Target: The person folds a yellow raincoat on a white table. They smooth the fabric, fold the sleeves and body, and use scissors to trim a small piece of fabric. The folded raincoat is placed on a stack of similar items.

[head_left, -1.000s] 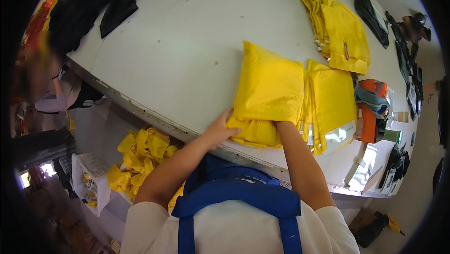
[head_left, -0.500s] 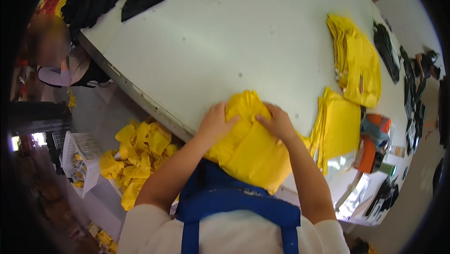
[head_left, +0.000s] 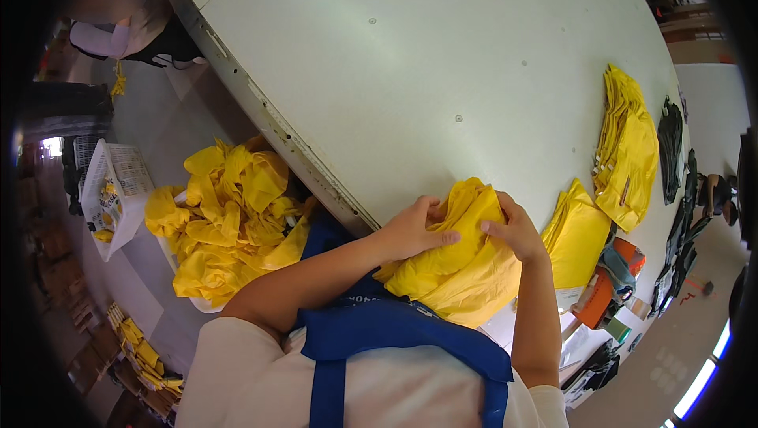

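A bunched piece of thin yellow fabric (head_left: 462, 270) lies at the table's near edge, against the front of my blue apron. My left hand (head_left: 417, 229) grips its left side, thumb on top of the folds. On the right side, my right hand (head_left: 517, 229) holds the same cloth, fingers curled over its far edge and thumb pressing inward. Parts of the fingers of both hands are hidden behind the fabric. Just right of my right hand is a flat stack of folded yellow fabric (head_left: 578, 234).
A thicker yellow stack (head_left: 628, 148) lies farther right on the white table (head_left: 395, 96), near black pieces (head_left: 670, 148) and an orange box (head_left: 594, 302). At left, a heap of yellow fabric (head_left: 229, 223) fills a container beside a white basket (head_left: 118, 199). Another person (head_left: 146, 29) is at far left.
My view has turned, so the table and stacks sit differently. Both hands have stayed on the yellow fabric, whose top is now folded and bunched differently between them.
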Motion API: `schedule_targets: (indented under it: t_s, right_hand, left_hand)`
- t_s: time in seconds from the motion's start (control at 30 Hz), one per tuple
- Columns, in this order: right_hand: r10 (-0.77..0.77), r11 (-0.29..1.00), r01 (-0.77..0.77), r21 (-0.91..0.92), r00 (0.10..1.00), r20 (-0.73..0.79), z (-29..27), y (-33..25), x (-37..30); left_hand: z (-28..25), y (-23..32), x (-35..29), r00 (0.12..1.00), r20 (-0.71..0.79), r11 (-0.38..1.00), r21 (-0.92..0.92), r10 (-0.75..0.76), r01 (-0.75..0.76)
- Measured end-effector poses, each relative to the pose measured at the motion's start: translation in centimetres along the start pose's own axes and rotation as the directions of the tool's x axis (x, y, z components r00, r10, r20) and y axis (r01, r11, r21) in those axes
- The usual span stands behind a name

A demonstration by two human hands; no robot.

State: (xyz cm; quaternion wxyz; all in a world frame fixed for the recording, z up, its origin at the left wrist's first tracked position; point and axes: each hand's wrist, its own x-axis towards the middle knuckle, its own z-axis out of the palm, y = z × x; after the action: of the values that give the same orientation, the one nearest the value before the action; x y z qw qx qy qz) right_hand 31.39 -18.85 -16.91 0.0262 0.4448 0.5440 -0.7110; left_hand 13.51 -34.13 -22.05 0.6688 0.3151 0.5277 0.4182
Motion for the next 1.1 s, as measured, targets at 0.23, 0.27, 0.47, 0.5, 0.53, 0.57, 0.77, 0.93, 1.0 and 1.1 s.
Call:
schedule_targets:
  t_s: [0.23, 0.27, 0.47, 0.5, 0.53, 0.57, 0.77, 0.93, 1.0, 1.1]
  right_hand:
    - [0.080, 0.991, -0.074, -0.113, 0.996, 0.050, -1.0, -1.6, -1.3]
    - [0.123, 0.986, -0.115, -0.121, 0.990, 0.062, -1.2, -1.9, -1.5]
    - [0.042, 0.999, -0.042, 0.007, 0.999, -0.011, -1.3, -0.7, -3.2]
    - [0.037, 0.999, -0.037, 0.017, 0.999, -0.014, -1.3, -0.5, -3.3]
    - [0.030, 0.999, -0.030, 0.028, 0.999, -0.022, -1.4, -0.4, -3.4]
    - [0.023, 0.999, -0.022, 0.038, 0.999, -0.029, -1.5, -0.3, -3.5]
    - [0.037, 0.996, -0.035, 0.076, 0.999, -0.028, -1.3, -0.7, -4.2]
    - [-0.182, 0.983, 0.182, -0.009, 0.983, 0.022, -1.5, -0.6, -4.7]
    - [-0.186, 0.969, 0.185, 0.163, 0.983, -0.012, -1.3, -0.6, -5.0]
    - [0.004, 0.924, 0.067, 0.376, 0.983, -0.186, -2.4, -0.4, -4.7]
  left_hand:
    - [1.6, -0.6, 0.7, 0.878, 0.050, 0.823, 0.327, 0.477, -0.466]
    - [1.6, -0.8, 0.9, 0.954, -0.037, 0.950, 0.111, 0.296, -0.291]
    - [0.8, 0.1, 0.7, 0.980, -0.196, 0.979, 0.203, 0.030, 0.010]
    - [0.7, 0.2, 1.0, 0.979, -0.190, 0.971, 0.237, 0.067, -0.021]
    - [0.7, 0.3, 1.3, 0.978, -0.180, 0.961, 0.273, 0.106, -0.054]
    - [0.7, 0.3, 1.4, 0.977, -0.173, 0.958, 0.279, 0.124, -0.072]
    - [1.0, 1.5, 0.9, 0.987, -0.088, 0.956, 0.273, 0.136, -0.107]
    - [0.6, 2.4, 0.2, 0.996, 0.083, 0.976, 0.209, 0.040, -0.056]
    - [1.0, 4.0, -0.8, 1.000, 0.021, 0.977, 0.211, 0.011, -0.015]
    - [1.8, 4.5, -1.5, 0.990, 0.023, 0.930, 0.341, 0.140, -0.139]
